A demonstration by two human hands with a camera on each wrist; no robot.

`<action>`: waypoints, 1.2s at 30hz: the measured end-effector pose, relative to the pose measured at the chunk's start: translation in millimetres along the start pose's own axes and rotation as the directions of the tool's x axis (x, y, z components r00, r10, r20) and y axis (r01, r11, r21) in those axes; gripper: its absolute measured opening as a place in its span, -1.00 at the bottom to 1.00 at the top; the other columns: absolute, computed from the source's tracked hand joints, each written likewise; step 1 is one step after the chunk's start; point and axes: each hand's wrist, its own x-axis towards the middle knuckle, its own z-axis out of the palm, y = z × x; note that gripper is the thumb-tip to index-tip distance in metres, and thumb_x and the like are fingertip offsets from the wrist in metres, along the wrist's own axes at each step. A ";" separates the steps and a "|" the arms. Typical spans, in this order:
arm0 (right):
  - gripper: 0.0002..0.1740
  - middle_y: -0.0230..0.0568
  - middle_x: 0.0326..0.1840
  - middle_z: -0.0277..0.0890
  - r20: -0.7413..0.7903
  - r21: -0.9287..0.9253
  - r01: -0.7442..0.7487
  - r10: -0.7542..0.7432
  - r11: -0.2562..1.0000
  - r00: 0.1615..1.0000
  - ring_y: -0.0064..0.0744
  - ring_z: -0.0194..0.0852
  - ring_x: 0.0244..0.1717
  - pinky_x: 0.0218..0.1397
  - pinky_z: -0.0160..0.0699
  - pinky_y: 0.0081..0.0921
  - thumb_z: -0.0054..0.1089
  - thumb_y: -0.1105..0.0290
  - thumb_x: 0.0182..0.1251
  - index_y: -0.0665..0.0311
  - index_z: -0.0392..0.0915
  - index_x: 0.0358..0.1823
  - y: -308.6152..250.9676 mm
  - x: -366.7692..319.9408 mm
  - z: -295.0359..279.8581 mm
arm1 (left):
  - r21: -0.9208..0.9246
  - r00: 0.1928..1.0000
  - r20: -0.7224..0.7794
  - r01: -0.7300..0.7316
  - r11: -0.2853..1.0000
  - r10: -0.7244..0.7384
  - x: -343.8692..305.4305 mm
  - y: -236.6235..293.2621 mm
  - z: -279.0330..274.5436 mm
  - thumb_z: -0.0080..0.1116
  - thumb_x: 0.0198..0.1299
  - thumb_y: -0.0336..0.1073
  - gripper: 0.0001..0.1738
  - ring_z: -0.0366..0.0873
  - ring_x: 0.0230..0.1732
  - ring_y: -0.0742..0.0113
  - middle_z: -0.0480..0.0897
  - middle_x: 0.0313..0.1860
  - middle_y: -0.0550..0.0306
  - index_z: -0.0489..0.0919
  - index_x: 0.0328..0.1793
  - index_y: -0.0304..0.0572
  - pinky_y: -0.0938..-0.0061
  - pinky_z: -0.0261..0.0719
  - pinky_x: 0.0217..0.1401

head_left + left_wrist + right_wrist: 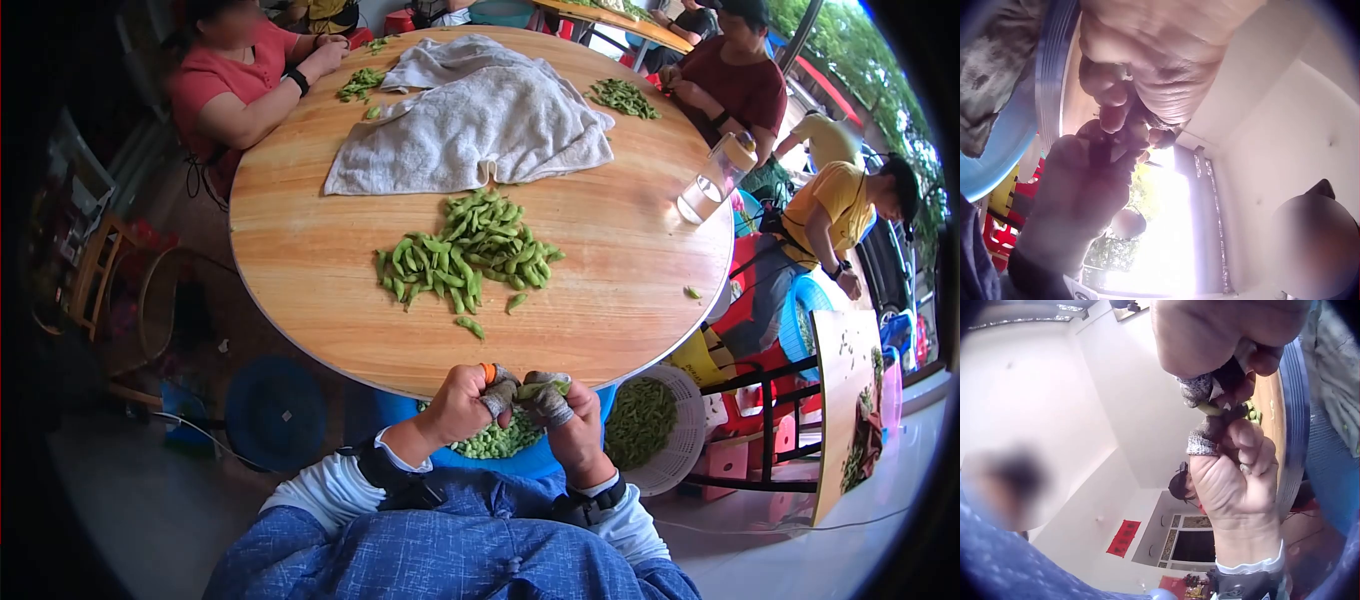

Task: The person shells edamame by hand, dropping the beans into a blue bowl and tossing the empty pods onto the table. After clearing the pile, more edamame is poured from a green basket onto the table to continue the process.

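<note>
Over the near table edge, both hands meet at a green soybean pod (pixel 546 386). My left hand (pixel 458 408), with an orange band on a finger and a grey knit thumb cover, pinches one end of it. The right hand (pixel 574 432) grips the pod between curled fingers and a covered thumb. In the right wrist view, the pod (pixel 1209 409) spans the gap between the two thumb covers. Below the hands, a blue basin (pixel 530 462) holds shelled green beans (pixel 497 440). A heap of pods (pixel 470 250) lies ahead on the wooden table (pixel 330 300).
A crumpled grey towel (pixel 480 125) lies beyond the heap. The white basket (pixel 684 440) at the right holds more pods. A clear jug (pixel 715 180) stands near the table's right edge. Other people sit around the table, with smaller pod piles (pixel 624 97) before them.
</note>
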 end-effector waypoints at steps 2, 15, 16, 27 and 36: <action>-0.70 -0.32 -0.32 0.50 -0.021 0.135 -0.073 0.077 0.988 0.997 -0.65 0.40 -0.39 -0.37 0.32 -0.76 0.07 0.34 0.16 0.37 0.43 -0.13 0.7 2.2 -3.2 | -0.077 0.998 0.062 0.017 0.997 -0.012 -0.6 -3.0 -2.4 -0.07 0.04 -0.53 -0.90 0.39 -0.58 0.59 0.50 -0.63 0.24 0.48 -0.34 -0.37 0.67 0.36 -0.53; -0.70 -0.40 -0.29 0.47 0.052 0.101 -0.192 0.188 0.976 0.981 -0.65 0.38 -0.31 -0.27 0.33 -0.74 0.06 0.36 0.16 0.34 0.41 -0.09 -22.5 -1.6 8.2 | 0.578 0.906 0.001 -0.346 0.739 0.424 -7.5 0.9 6.3 0.10 -0.07 -0.52 -0.86 0.48 -0.44 0.45 0.52 -0.55 0.11 0.49 -0.32 -0.37 0.53 0.42 -0.40; -0.70 -0.39 -0.29 0.48 0.051 0.072 -0.191 0.188 0.979 0.981 -0.64 0.40 -0.29 -0.24 0.35 -0.72 0.05 0.37 0.16 0.34 0.41 -0.09 -18.7 -1.8 3.3 | 0.578 0.905 0.012 -0.353 0.735 0.425 -7.4 0.7 6.6 0.10 -0.07 -0.52 -0.86 0.48 -0.44 0.45 0.52 -0.55 0.11 0.48 -0.32 -0.37 0.53 0.42 -0.39; -0.76 -0.32 -0.28 0.50 0.128 0.117 -0.043 0.027 0.992 0.991 -0.58 0.42 -0.27 -0.17 0.37 -0.66 0.09 0.41 0.13 0.37 0.47 -0.19 -5.3 -1.5 -3.5 | -0.583 0.924 0.352 0.343 0.736 -0.151 -3.0 -7.3 -2.4 -0.04 0.12 -0.37 -0.91 0.20 -0.75 0.63 0.39 -0.71 0.24 0.43 -0.38 -0.22 0.75 0.08 -0.74; -0.58 -0.38 -0.34 0.42 0.092 0.158 -0.184 0.171 0.970 0.981 -0.69 0.28 -0.42 -0.40 0.22 -0.79 0.11 0.24 0.12 0.36 0.37 -0.05 -15.7 -1.6 2.7 | -0.372 0.976 0.177 0.184 0.910 -0.125 -0.1 3.8 1.4 0.03 0.11 -0.24 -0.79 0.21 -0.75 0.60 0.41 -0.69 0.24 0.40 -0.50 -0.15 0.72 0.08 -0.74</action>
